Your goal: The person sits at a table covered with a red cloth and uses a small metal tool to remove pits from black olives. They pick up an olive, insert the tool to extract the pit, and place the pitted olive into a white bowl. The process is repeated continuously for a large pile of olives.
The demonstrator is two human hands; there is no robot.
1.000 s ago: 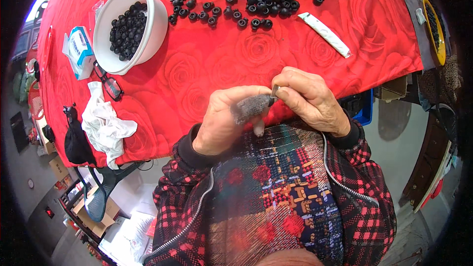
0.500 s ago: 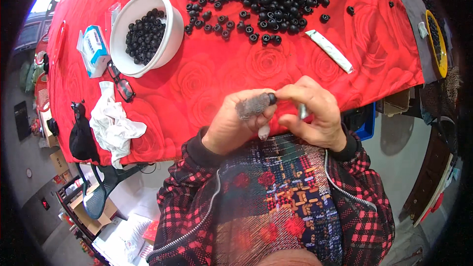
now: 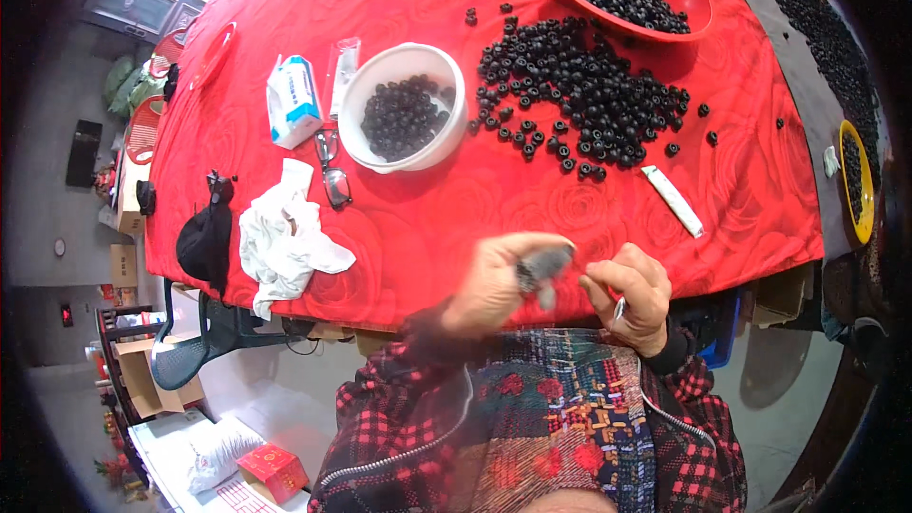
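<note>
My left hand [image 3: 489, 287] is curled and blurred by motion, its thumb over a grey fuzzy finger covering [image 3: 543, 266]. Whether a small piece sits in that pinch I cannot make out. Just to its right, apart from it, my right hand [image 3: 635, 296] has thumb and forefinger drawn close together. A slim silvery-white tool [image 3: 620, 309] pokes out of its curled fingers, the rest hidden. Beyond both hands lies a heap of small black hollow round pieces [image 3: 589, 85] on the red cloth [image 3: 456, 237]. A white bowl [image 3: 448, 138] holds more of them.
A red bowl [image 3: 698, 5] of black pieces stands at the far right, and a yellow-rimmed one [image 3: 863, 228] off the table's right side. A white tube [image 3: 673, 201], glasses [image 3: 335, 185], tissue pack [image 3: 294, 104], white cloth [image 3: 285, 233] and black cap [image 3: 204, 233] lie around.
The view has shifted, bringing the red bowl into sight. My hands have moved apart. The black piece at my left fingertips no longer shows, and my left hand is blurred.
</note>
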